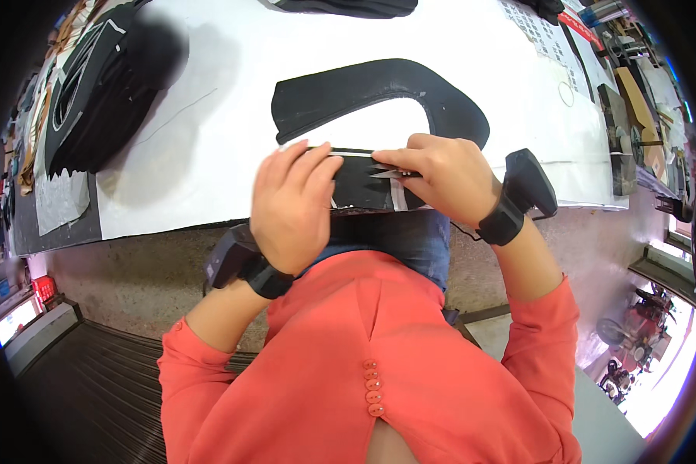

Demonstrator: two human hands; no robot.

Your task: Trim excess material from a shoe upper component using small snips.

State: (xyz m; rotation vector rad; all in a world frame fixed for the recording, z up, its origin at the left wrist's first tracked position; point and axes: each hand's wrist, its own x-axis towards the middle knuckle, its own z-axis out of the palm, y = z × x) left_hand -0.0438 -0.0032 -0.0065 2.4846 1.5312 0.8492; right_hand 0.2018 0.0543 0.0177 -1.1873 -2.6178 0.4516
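On the white tabletop before me lies a curved black piece, bent like a hook, its near part under my hands. A thin white strip runs along an edge of that near part, and a pale band crosses it. My left hand rests on the left end with its fingers stretched out flat. Between the fingers of my right hand is a pair of small scissors, the pointed metal blades aimed left over the black material. The scissors' handles are mostly hidden by that hand.
A tall stack of black pieces stands at the table's left, and more dark pieces lie at the far edge. The white tabletop ends just before my waist. Assorted tools and wooden parts crowd the right side.
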